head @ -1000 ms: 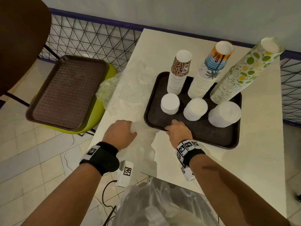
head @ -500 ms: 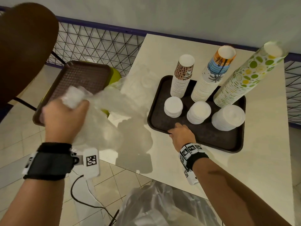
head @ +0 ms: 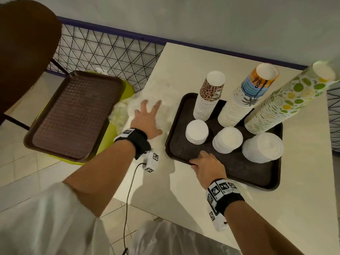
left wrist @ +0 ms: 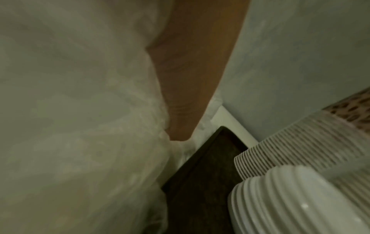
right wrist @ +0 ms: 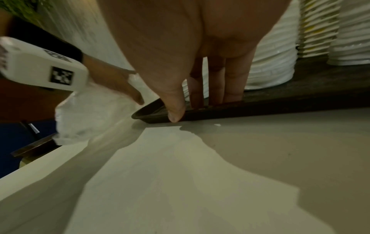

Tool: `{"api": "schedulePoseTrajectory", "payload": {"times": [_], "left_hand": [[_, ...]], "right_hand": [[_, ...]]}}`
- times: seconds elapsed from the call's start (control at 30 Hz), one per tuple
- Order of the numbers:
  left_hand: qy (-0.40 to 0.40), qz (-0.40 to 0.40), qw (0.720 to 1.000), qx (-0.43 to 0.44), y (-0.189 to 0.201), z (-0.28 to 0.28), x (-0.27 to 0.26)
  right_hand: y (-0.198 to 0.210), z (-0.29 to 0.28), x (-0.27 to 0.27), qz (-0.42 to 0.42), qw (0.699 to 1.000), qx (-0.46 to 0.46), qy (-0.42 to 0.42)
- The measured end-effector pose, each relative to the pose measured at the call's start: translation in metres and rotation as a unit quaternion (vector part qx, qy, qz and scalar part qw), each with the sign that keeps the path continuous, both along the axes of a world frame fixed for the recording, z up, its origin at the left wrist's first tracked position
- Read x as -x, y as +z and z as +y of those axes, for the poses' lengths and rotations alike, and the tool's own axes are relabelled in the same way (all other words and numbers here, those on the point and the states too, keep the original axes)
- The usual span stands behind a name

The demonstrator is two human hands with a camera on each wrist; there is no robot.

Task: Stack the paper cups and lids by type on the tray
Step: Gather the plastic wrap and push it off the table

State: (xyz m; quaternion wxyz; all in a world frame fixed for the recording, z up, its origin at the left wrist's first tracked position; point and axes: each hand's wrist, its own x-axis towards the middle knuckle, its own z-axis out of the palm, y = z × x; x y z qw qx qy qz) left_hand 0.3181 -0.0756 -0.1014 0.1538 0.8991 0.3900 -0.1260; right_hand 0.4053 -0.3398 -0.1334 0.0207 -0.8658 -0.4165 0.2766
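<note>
A dark brown tray [head: 257, 184] on the pale table holds three tall cup stacks: leopard-print [head: 207, 100], blue-and-orange palm [head: 244, 103] and green-dotted [head: 287, 100]. In front of them stand three white lid stacks [head: 196, 131] [head: 227, 139] [head: 262, 147]. My right hand [head: 206, 166] pinches the tray's near-left rim [right wrist: 260, 112], thumb outside and fingers inside. My left hand [head: 147, 116] is open with spread fingers on clear plastic wrap [head: 121, 113] left of the tray. In the left wrist view one finger [left wrist: 186, 95] lies on that plastic [left wrist: 80, 110].
A second brown tray [head: 73, 116] rests on a yellow-green stand left of the table. A dark chair [head: 24, 43] and a wire mesh fence [head: 110, 50] stand behind it. A plastic bag [head: 174, 238] hangs below the table's near edge.
Half a second ago my left hand held a bunch of plastic out to the left. It has let go and now lies open on the plastic beside the tray. The right hand stays on the rim.
</note>
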Motion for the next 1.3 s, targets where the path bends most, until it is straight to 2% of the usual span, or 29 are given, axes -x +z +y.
{"api": "schedulePoseTrajectory", "payload": {"times": [0.13, 0.33, 0.5, 0.6, 0.7, 0.77, 0.9, 0.97, 1.03, 1.17, 1.23, 1.3], "left_hand": [[-0.044, 0.023, 0.998, 0.045, -0.029, 0.002, -0.032], [-0.026, -0.018, 0.999, 0.011, -0.039, -0.005, -0.030], [0.077, -0.087, 0.993, 0.007, -0.030, 0.003, -0.007], [0.178, -0.130, 0.974, 0.048, -0.027, 0.010, 0.013], [0.270, -0.095, 0.952, 0.113, -0.032, 0.021, 0.024], [0.273, -0.074, 0.953, 0.113, -0.035, 0.029, 0.023], [0.214, -0.052, 0.975, 0.029, -0.037, 0.034, 0.022], [0.224, -0.043, 0.973, 0.018, -0.037, 0.033, 0.024], [0.276, -0.089, 0.956, 0.039, -0.027, 0.032, 0.026], [0.381, -0.241, 0.890, 0.070, 0.028, 0.026, 0.042], [0.372, -0.284, 0.880, 0.083, 0.061, 0.012, 0.060], [0.339, -0.289, 0.891, 0.082, 0.084, -0.009, 0.079]], "right_hand": [[-0.004, -0.003, 0.002, -0.011, 1.000, -0.027, -0.010], [0.001, -0.003, 0.002, -0.005, 1.000, 0.000, -0.004], [0.005, 0.001, 0.002, 0.014, 1.000, 0.019, -0.014], [0.007, 0.002, 0.002, 0.017, 0.999, 0.026, -0.012], [0.004, 0.002, 0.001, 0.016, 1.000, 0.023, -0.011], [0.002, 0.002, 0.001, 0.013, 1.000, 0.020, -0.011], [0.000, 0.001, 0.001, 0.007, 1.000, 0.016, -0.013], [0.000, 0.001, 0.002, 0.004, 1.000, 0.014, -0.012], [0.001, 0.001, 0.002, -0.002, 1.000, 0.010, -0.008], [0.006, 0.002, 0.004, -0.009, 1.000, -0.001, -0.005], [0.010, 0.002, 0.006, -0.012, 1.000, -0.005, -0.005], [0.015, 0.004, 0.008, -0.015, 1.000, 0.010, 0.013]]}}
